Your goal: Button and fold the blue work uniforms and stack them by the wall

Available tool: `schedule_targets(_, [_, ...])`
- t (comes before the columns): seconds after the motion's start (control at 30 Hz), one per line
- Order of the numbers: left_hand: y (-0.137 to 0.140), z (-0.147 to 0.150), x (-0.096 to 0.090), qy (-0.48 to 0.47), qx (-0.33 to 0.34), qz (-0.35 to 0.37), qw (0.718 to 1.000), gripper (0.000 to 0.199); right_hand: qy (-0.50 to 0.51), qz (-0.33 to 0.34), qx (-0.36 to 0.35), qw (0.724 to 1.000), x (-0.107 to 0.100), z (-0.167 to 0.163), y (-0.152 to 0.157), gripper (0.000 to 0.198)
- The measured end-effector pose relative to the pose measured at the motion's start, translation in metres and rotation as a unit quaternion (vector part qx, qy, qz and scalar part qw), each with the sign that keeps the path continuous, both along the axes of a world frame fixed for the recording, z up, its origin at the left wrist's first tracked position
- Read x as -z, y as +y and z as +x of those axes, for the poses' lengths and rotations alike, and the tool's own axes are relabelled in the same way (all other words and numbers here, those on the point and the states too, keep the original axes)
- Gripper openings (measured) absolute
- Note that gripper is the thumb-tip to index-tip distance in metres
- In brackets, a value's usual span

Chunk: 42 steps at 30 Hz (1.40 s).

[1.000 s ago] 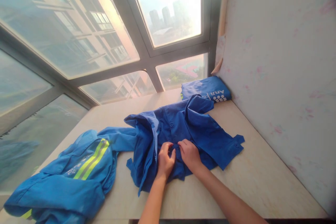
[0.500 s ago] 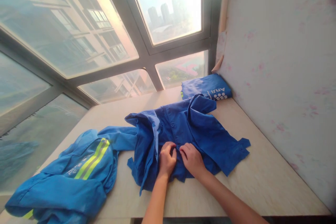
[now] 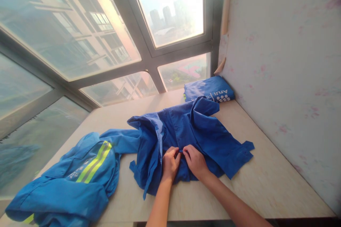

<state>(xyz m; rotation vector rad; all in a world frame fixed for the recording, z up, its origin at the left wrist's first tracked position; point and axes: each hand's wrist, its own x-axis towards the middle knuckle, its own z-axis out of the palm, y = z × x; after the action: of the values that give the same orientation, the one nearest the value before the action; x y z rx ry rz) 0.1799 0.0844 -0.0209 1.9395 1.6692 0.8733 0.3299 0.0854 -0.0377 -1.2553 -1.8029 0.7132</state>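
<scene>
A dark blue work jacket (image 3: 183,124) lies spread on the pale tabletop, with a button showing on its front strip and one sleeve reaching to the right. At the lower part of that strip, my left hand (image 3: 170,163) pinches the fabric between thumb and fingers. Just beside it, my right hand (image 3: 194,159) is closed on the same front edge. The fingertips of both hands almost meet over a small fold of cloth. Whether a button sits between them is hidden.
A lighter blue jacket (image 3: 66,184) with yellow-green reflective stripes lies crumpled on the left, its sleeve touching the dark one. A folded blue garment (image 3: 209,88) with white print rests at the back by the window. The papered wall (image 3: 287,88) borders the right side.
My fingertips have come closer together and now grip a fold of the jacket's front. The garments have stayed nearly in place.
</scene>
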Motion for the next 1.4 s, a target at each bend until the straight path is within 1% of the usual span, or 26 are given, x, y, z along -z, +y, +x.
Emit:
schedule_targets(0.07, [-0.001,-0.001,-0.002,-0.007,0.008,-0.003,1.0,0.021,-0.031,-0.011,-0.01,0.999,-0.004,0.0,-0.001,0.017])
schedule_targets(0.1, [-0.001,-0.001,-0.003,-0.011,0.011,-0.004,1.0,0.021,-0.048,-0.018,-0.014,0.999,-0.005,0.0,-0.002,0.018])
schedule_targets(0.2, [-0.001,-0.001,-0.004,-0.035,0.024,-0.008,0.999,0.022,-0.089,-0.03,-0.018,0.995,-0.002,-0.002,-0.002,0.031])
schedule_targets(0.3, [-0.001,0.0,-0.005,-0.066,0.03,-0.013,0.997,0.021,-0.118,-0.023,-0.019,0.993,0.002,-0.003,-0.002,0.038])
schedule_targets(0.33, [0.0,0.0,-0.005,-0.069,0.027,-0.014,0.997,0.02,-0.129,-0.017,-0.016,0.991,0.003,-0.003,-0.003,0.037])
schedule_targets(0.43, [0.001,0.001,-0.004,-0.065,0.003,-0.01,0.998,0.016,-0.15,0.016,0.011,0.989,-0.001,-0.002,-0.005,0.025])
schedule_targets(0.5, [0.001,0.001,-0.002,-0.061,-0.01,-0.007,0.998,0.015,-0.145,0.043,0.026,0.988,-0.004,-0.002,-0.006,0.025])
schedule_targets(0.57, [0.001,0.001,0.0,-0.058,-0.015,-0.006,0.998,0.016,-0.128,0.057,0.032,0.99,-0.005,-0.002,-0.007,0.027])
schedule_targets(0.73, [0.0,0.0,0.002,-0.049,-0.013,-0.007,0.999,0.019,-0.119,0.054,0.026,0.991,0.003,-0.004,0.0,0.028])
schedule_targets(0.83, [0.0,-0.001,0.0,-0.046,-0.007,-0.005,0.999,0.02,-0.142,0.039,0.015,0.989,0.006,-0.007,0.009,0.026])
schedule_targets(1.0, [-0.001,-0.002,-0.003,-0.043,0.009,-0.001,0.999,0.023,-0.192,-0.004,-0.031,0.981,0.002,-0.009,0.017,0.02])
schedule_targets(1.07, [-0.002,-0.002,-0.004,-0.041,0.014,-0.001,0.999,0.024,-0.186,-0.009,-0.047,0.981,0.001,-0.008,0.017,0.019])
schedule_targets(1.27, [-0.001,0.0,-0.007,-0.048,0.019,-0.009,0.999,0.024,-0.176,-0.01,-0.059,0.983,0.003,-0.005,0.015,0.03])
schedule_targets(1.4, [-0.002,0.001,-0.007,-0.059,0.022,-0.016,0.998,0.025,-0.139,-0.026,-0.052,0.989,0.002,-0.004,0.015,0.028])
